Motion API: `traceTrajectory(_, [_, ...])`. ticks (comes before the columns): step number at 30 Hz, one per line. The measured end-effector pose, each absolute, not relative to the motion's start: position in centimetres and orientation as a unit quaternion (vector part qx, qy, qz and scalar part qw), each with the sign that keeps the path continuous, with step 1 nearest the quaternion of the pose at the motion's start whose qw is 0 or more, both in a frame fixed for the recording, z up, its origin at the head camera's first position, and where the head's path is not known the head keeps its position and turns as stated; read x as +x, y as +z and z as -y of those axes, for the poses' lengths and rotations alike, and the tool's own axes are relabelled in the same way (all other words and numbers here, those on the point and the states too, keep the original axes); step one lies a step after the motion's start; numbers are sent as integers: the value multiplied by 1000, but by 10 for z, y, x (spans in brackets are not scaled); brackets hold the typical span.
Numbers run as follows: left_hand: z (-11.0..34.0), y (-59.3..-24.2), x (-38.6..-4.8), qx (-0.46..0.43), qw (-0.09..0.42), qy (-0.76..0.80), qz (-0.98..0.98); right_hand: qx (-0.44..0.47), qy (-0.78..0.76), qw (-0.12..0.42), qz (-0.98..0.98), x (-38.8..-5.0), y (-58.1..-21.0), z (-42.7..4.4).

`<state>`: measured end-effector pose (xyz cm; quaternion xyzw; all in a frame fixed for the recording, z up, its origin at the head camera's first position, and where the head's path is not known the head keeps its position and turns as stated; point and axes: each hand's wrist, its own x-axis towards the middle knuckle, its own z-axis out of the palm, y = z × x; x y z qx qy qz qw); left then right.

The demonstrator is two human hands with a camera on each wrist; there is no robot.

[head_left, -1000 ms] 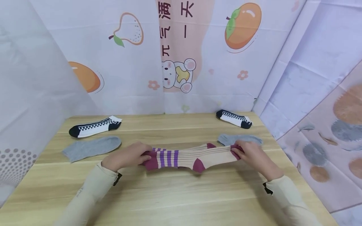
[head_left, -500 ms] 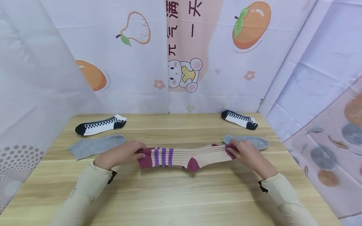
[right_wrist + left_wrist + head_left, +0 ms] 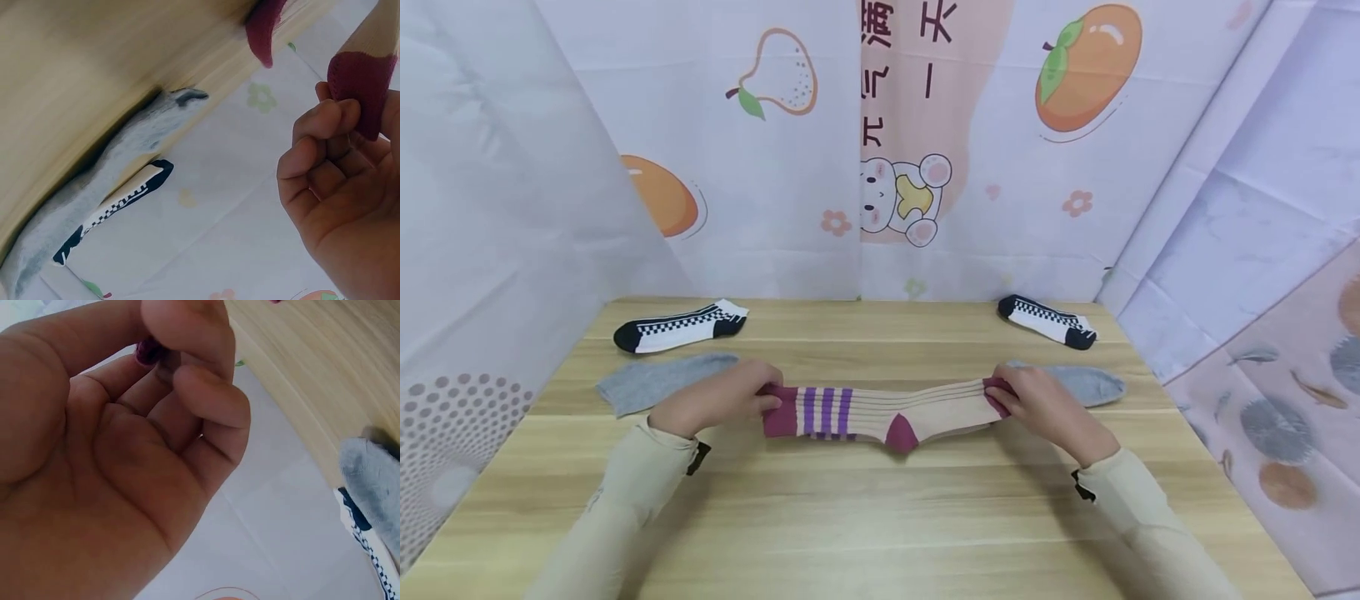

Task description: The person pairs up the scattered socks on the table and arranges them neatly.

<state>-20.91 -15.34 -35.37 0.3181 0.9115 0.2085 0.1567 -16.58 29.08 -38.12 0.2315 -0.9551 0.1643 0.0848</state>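
Socks (image 3: 872, 417), cream and ribbed, purple-banded, stretched lengthwise between both hands above the counter (image 3: 865, 517); edge of a second layer shows under the bands. Left hand (image 3: 721, 402): fingers pinched on the maroon cuff end. Right hand (image 3: 1047, 408): fingers clamped on the maroon toe end. Maroon heel points toward the person. Grey sock (image 3: 658, 383) beyond the left hand, partly hidden; second grey sock (image 3: 1092, 386) behind the right. Checkered sock (image 3: 681, 327) farther back left, its match (image 3: 1047, 321) back right.
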Motion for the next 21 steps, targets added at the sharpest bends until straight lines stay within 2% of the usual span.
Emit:
traceTrajectory(11, [145,-363,-217,315,176,209,-909,217,158,62,961,-177,-387,-290])
traceTrajectory(21, [135,-389,-225,306,132,202,-921,201,146,47,967,-182,-398,-291])
